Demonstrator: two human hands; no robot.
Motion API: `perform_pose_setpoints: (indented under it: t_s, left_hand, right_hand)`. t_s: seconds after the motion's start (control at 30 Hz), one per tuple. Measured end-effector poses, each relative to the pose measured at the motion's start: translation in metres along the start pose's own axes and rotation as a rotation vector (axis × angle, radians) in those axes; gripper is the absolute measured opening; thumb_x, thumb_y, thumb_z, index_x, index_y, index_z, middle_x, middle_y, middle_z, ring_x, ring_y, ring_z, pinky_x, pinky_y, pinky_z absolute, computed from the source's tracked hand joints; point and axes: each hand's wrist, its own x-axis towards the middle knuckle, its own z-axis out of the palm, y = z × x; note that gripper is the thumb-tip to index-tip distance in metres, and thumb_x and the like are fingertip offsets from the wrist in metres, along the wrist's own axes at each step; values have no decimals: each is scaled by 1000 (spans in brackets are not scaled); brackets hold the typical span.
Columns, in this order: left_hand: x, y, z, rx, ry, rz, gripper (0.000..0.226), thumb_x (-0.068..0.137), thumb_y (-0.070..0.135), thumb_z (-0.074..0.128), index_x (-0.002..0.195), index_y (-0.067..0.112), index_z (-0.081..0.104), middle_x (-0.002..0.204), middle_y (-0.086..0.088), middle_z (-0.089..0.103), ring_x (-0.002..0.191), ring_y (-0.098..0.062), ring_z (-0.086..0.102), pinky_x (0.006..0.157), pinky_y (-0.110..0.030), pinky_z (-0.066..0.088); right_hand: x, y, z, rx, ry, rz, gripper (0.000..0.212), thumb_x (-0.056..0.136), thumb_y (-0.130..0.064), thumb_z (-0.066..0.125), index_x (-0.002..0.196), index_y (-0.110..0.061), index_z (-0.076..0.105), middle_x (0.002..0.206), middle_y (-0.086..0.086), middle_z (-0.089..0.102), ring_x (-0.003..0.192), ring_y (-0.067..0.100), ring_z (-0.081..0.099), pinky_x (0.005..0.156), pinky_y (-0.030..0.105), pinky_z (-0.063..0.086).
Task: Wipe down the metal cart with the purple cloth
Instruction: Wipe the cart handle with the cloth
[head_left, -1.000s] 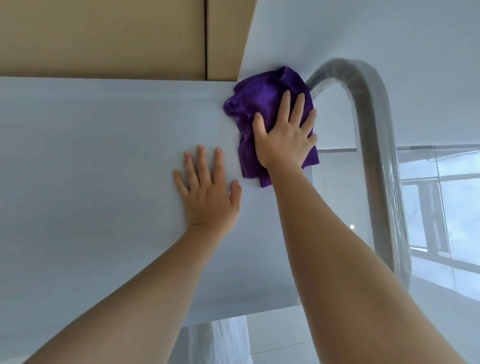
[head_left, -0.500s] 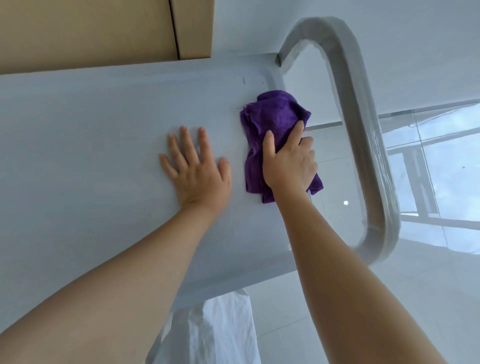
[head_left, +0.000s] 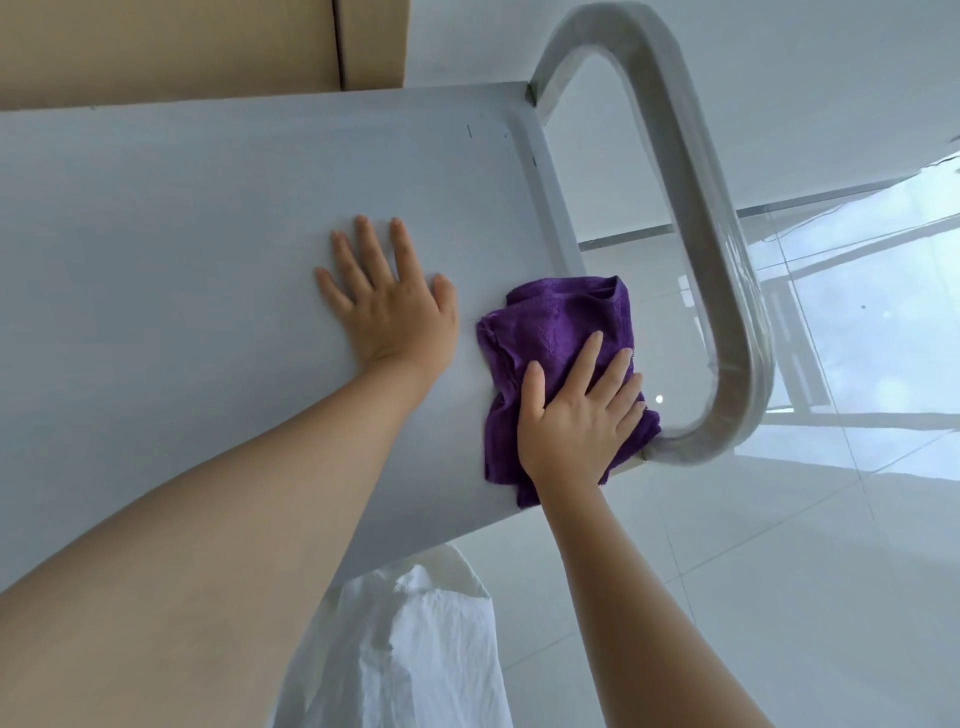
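Head view: purple cloth (head_left: 558, 332) lies under right hand (head_left: 574, 415) on cart (head_left: 182, 234).

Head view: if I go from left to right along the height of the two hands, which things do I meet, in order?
Cart top → left hand → purple cloth → right hand → handle → floor

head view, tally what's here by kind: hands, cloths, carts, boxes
hands: 2, left hand flat on the cart, right hand flat on the cloth
cloths: 1, purple cloth
carts: 1, metal cart
boxes: 1, cardboard box
total: 5
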Motion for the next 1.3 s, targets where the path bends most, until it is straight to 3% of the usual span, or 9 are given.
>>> perform_pose_setpoints:
  t_s: [0.17,0.33,0.43,0.63,0.77,0.9,1.1,1.23,1.3]
  left_hand:
    - [-3,-4,-2,-21,6,30,64,95,36,37,150,17,11,157,-13,-1,144,-34,-4,112,-52,-6]
    - [0,-6,-2,-15,7,42,64,95,36,37,150,17,12,157,-13,-1,144,-33,-4,112,-51,-7]
    - [5,-5,-2,-25,5,28,63,94,36,38,150,18,14,157,-13,1,144,-33,-3,112,-51,-7]
    - [7,-6,2,-42,74,18,64,82,37,33,138,8,43,146,-22,35,135,-45,29,107,-61,17]
    - [9,-6,2,-43,87,11,61,81,37,36,132,7,50,140,-23,43,129,-45,39,101,-64,25]
    - [7,-6,1,-95,98,32,62,87,45,31,131,7,51,140,-21,44,129,-45,38,103,-62,23]
    - [1,-10,-12,-434,143,20,79,83,56,18,144,8,31,150,-9,32,142,-31,18,113,-42,-2]
    - [0,-24,-37,-932,155,-27,80,83,55,27,147,7,21,151,-5,27,136,-6,22,111,-17,9]
    - [-2,-42,-52,-969,190,-25,70,89,45,34,146,7,22,150,-5,30,129,4,22,103,-3,12]
  right_hand:
    - [-1,-3,-4,-39,-41,19,87,77,-65,7,151,-19,12,154,17,17,137,39,19,111,53,10]
    - [35,-19,-11,10,-74,40,76,89,-60,30,150,-20,10,146,10,28,127,31,30,105,48,20]
    - [59,-33,-15,-18,-96,-66,76,90,-59,30,150,-19,6,146,10,28,126,32,32,105,47,22]
    - [108,-68,-18,-54,-101,-285,76,92,-57,29,151,-17,2,149,12,24,126,33,33,104,46,26]
    - [134,-96,-18,-72,-99,-361,75,92,-57,27,151,-17,1,153,14,15,131,34,29,105,48,25]
    - [145,-115,-17,-95,-98,-421,71,93,-56,26,151,-21,2,158,13,2,143,30,7,111,52,16]
    - [133,-124,-14,-133,-105,-473,67,94,-57,19,151,-27,2,158,10,-7,145,27,-10,112,58,3]
    - [95,-145,-7,-113,-144,-505,68,94,-59,18,151,-28,-1,158,10,-9,145,27,-11,111,58,-3]
    - [72,-160,-2,-114,-157,-522,69,94,-60,17,151,-27,-3,158,10,-10,145,28,-11,111,58,-2]
